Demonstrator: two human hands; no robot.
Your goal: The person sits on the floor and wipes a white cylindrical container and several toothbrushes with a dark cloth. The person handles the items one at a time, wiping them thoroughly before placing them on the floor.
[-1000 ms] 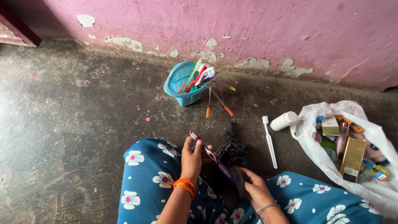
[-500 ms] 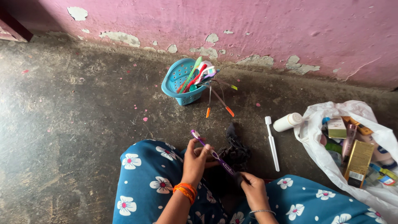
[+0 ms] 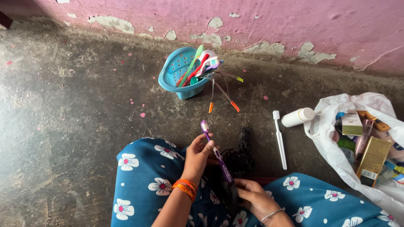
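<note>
Purple toothbrush (image 3: 216,152) held over the lap, bristle head toward 11 o'clock. Left hand (image 3: 198,155) grasps its neck; right hand (image 3: 248,191) pinches the handle end against a dark cloth (image 3: 238,157). Judged step: wiping. Teal basket (image 3: 179,75) lies at 12 o'clock.

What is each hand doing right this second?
Left hand: closed around the purple toothbrush, near its head end.
Right hand: closed on the toothbrush's lower handle end, with a dark cloth beside it.
</note>
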